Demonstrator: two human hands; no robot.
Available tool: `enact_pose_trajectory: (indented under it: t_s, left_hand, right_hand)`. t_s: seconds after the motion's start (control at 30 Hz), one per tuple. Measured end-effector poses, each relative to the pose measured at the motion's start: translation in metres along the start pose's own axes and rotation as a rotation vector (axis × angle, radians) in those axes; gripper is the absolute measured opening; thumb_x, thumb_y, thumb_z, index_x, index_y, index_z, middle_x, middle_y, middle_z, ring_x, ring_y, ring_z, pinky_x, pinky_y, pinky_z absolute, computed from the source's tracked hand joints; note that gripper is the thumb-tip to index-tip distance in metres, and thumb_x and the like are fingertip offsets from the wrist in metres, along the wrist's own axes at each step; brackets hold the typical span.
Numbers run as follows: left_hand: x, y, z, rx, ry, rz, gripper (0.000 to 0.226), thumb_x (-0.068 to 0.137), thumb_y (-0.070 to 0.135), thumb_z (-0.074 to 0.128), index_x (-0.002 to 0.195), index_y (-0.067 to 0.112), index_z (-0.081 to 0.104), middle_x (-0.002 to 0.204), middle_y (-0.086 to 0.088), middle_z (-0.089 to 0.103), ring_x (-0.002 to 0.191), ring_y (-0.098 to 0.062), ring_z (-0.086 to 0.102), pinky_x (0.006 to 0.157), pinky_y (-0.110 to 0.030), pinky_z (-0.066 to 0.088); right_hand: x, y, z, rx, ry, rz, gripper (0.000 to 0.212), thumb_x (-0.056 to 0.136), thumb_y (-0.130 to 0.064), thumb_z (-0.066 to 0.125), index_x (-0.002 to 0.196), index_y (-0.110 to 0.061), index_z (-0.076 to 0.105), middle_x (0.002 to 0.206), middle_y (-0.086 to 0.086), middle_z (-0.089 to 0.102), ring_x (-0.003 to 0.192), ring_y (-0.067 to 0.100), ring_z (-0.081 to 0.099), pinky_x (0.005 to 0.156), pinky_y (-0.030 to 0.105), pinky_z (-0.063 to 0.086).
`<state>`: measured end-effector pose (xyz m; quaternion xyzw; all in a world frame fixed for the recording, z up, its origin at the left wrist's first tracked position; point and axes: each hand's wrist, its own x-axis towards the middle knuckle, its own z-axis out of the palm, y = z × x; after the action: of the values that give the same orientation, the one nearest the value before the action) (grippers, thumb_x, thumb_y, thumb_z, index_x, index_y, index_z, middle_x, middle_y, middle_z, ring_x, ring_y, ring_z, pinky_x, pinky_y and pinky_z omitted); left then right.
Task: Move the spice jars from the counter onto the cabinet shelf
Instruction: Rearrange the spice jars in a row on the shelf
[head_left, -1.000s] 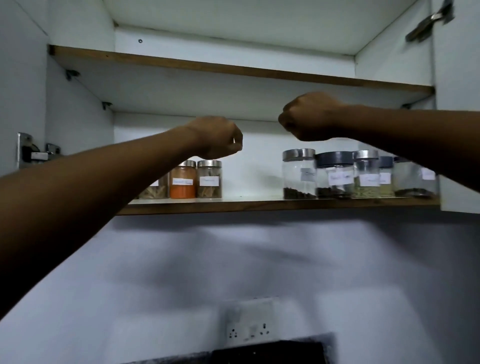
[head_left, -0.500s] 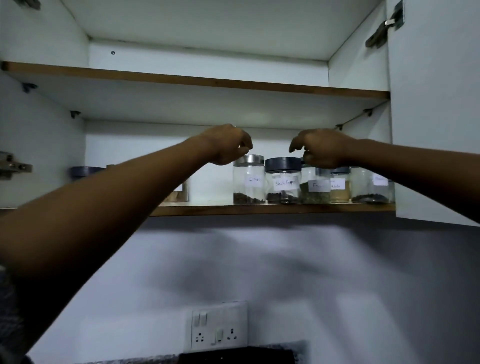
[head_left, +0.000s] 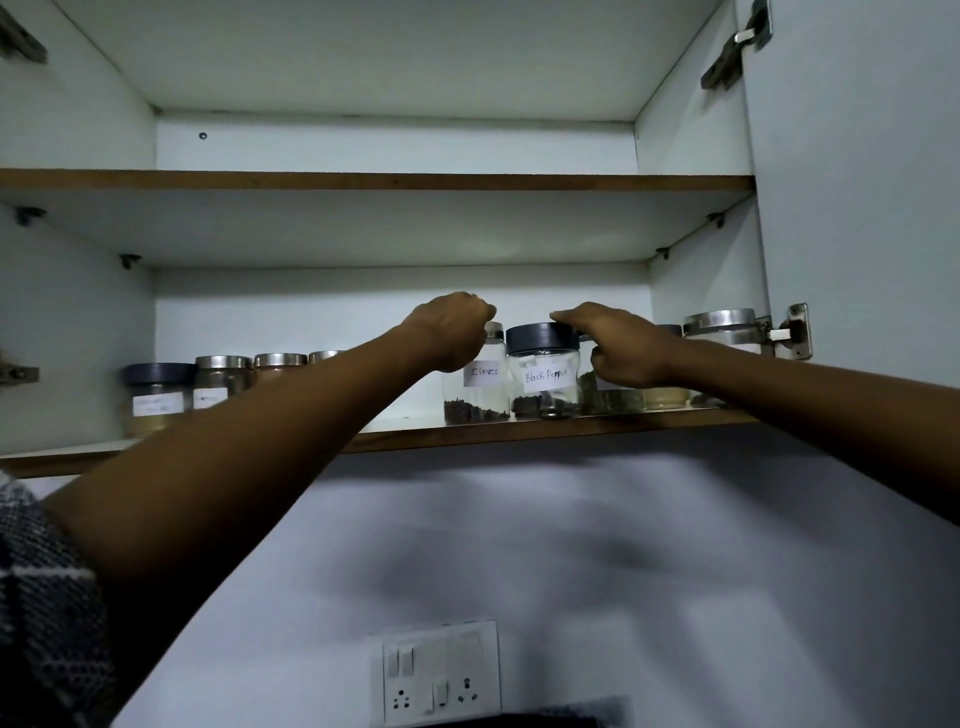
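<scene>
Two shelf jars (head_left: 544, 371), cloves (head_left: 475, 410) and black pepper (head_left: 543, 404), under hands (head_left: 626, 345).

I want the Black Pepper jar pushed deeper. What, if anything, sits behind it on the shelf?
Nothing visible does. Behind the Black Pepper jar only the cabinet's back wall shows. The Cloves jar stands close on its left, and the right hand hides part of the jar on its right.

A white wall cabinet (head_left: 395, 62) is seen from below, its interior dimly lit. An upper shelf (head_left: 363, 183) with a brown wooden edge is fitted across it. A metal hinge (head_left: 735, 49) is mounted at the open door (head_left: 857, 182) on the right. Below, a grey-white wall (head_left: 571, 545) is shadowed, and a switch-and-socket plate (head_left: 441, 673) is set into it.
</scene>
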<state>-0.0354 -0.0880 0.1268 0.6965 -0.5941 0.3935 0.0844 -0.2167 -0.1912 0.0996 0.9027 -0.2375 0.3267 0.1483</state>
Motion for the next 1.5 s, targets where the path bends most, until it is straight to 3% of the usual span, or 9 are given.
enact_pose_trajectory:
  t_s: [0.07,0.2,0.43,0.53,0.8,1.0,1.17,1.27,1.5]
  left_hand:
    - [0.001,-0.002,0.004,0.006,-0.002,-0.031,0.024,0.097,0.008,0.039,0.112,0.003,0.056,0.119,-0.019,0.058,0.109,-0.036,0.054,0.086,-0.042,0.047]
    - [0.003,-0.006,0.008,-0.017,0.045,-0.063,0.03,0.093,0.004,0.043,0.117,0.006,0.06,0.122,-0.016,0.059,0.112,-0.036,0.055,0.091,-0.044,0.048]
    - [0.007,-0.014,0.011,-0.036,0.133,-0.037,0.024,0.089,0.004,0.046,0.102,0.006,0.065,0.109,-0.018,0.065,0.101,-0.038,0.058,0.081,-0.041,0.051]
    - [0.005,-0.022,0.013,-0.065,0.152,-0.032,0.026,0.089,0.003,0.045,0.104,0.008,0.067,0.11,-0.018,0.065,0.102,-0.037,0.058,0.081,-0.04,0.051]
    - [-0.004,-0.055,0.02,-0.147,0.148,-0.028,0.035,0.092,0.002,0.046,0.118,0.016,0.065,0.118,-0.012,0.066,0.109,-0.034,0.058,0.087,-0.04,0.049]
    - [-0.009,-0.082,0.03,-0.178,0.132,-0.02,0.041,0.089,-0.005,0.043,0.117,0.014,0.066,0.115,-0.01,0.068,0.105,-0.033,0.058,0.082,-0.035,0.045]
    - [-0.005,-0.105,0.049,-0.209,0.107,-0.051,0.039,0.089,-0.007,0.042,0.116,0.009,0.065,0.116,-0.01,0.067,0.108,-0.034,0.057,0.076,-0.031,0.038]
    - [-0.001,-0.116,0.06,-0.232,0.083,-0.08,0.045,0.09,-0.007,0.04,0.125,0.011,0.061,0.117,-0.01,0.066,0.11,-0.033,0.056,0.085,-0.032,0.041]
    - [0.012,-0.14,0.088,-0.262,0.022,-0.134,0.05,0.093,-0.009,0.037,0.136,0.012,0.05,0.135,-0.009,0.056,0.123,-0.029,0.05,0.097,-0.032,0.039]
  right_hand:
    - [0.002,-0.001,0.003,0.014,0.01,0.0,0.068,0.078,0.01,0.046,0.142,-0.009,0.034,0.139,0.013,0.042,0.129,0.029,0.039,0.104,0.044,0.037]
    - [0.005,-0.004,0.004,0.032,0.046,0.004,0.066,0.075,0.011,0.046,0.138,-0.008,0.041,0.133,0.014,0.045,0.124,0.028,0.043,0.1,0.035,0.037]
    - [0.013,-0.01,0.006,0.051,0.052,0.014,0.063,0.076,0.011,0.046,0.136,-0.009,0.046,0.132,0.013,0.048,0.121,0.028,0.045,0.096,0.032,0.039]
    - [0.02,-0.013,0.008,0.049,0.055,0.023,0.064,0.076,0.011,0.045,0.135,-0.011,0.047,0.133,0.01,0.049,0.122,0.026,0.046,0.087,0.026,0.036]
    - [0.043,-0.028,0.023,0.068,0.069,-0.015,0.062,0.073,0.012,0.044,0.131,-0.01,0.051,0.127,0.012,0.053,0.116,0.028,0.049,0.095,0.037,0.042]
    - [0.064,-0.042,0.038,0.064,0.084,-0.045,0.059,0.075,0.011,0.044,0.128,-0.012,0.054,0.122,0.011,0.055,0.109,0.027,0.05,0.083,0.027,0.035]
    - [0.079,-0.054,0.053,0.061,0.066,-0.059,0.055,0.074,0.011,0.044,0.125,-0.008,0.055,0.122,0.015,0.054,0.114,0.031,0.049,0.095,0.039,0.041]
    - [0.091,-0.06,0.064,0.052,0.048,-0.048,0.05,0.075,0.01,0.045,0.121,-0.005,0.056,0.119,0.017,0.054,0.111,0.033,0.05,0.093,0.04,0.041]
    - [0.127,-0.067,0.094,0.05,0.048,-0.04,0.038,0.077,0.008,0.047,0.112,-0.003,0.058,0.113,0.017,0.054,0.105,0.033,0.051,0.079,0.03,0.035]
